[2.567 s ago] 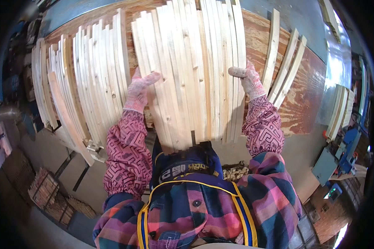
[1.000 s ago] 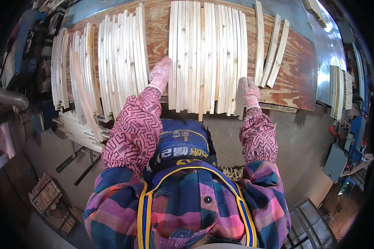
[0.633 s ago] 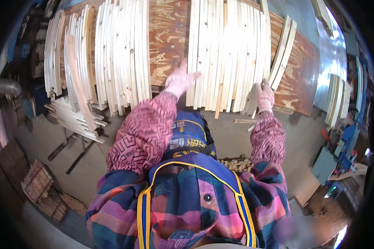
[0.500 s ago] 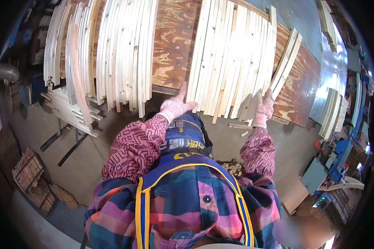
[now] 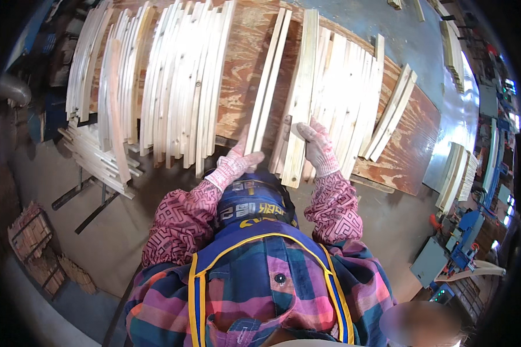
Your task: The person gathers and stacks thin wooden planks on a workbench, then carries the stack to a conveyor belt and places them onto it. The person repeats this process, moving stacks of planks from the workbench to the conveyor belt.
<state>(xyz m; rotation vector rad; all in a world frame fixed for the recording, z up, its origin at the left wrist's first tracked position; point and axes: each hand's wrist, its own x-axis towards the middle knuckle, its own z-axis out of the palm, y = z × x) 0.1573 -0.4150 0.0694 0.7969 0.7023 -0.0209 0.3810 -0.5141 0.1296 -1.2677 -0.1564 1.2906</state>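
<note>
My left hand (image 5: 235, 162), in a pale pinkish glove, is closed round the near end of two narrow wooden strips (image 5: 268, 81). They lie side by side, apart from the row to their right. My right hand (image 5: 319, 151), gloved alike, grips a wider-looking wooden strip (image 5: 301, 98) near its close end, thumb on top. This strip appears tilted over the row of pale strips (image 5: 347, 87) and throws a shadow on those beneath. Just right of that row, a separate pair of strips (image 5: 391, 113) rests on the reddish plywood tabletop (image 5: 414, 139).
Left along the table lies another row of strips (image 5: 179, 81), with further bundles beyond it. A lower stack of strips (image 5: 98, 159) sits on dark metal supports (image 5: 98, 213). Blue machinery (image 5: 466, 237) stands at the right. Bundled wood (image 5: 32, 234) is on the floor at lower left.
My left hand has drawn two strips leftward from the row's left edge. My right hand has left the row's right side, moved left and taken hold of a strip.
</note>
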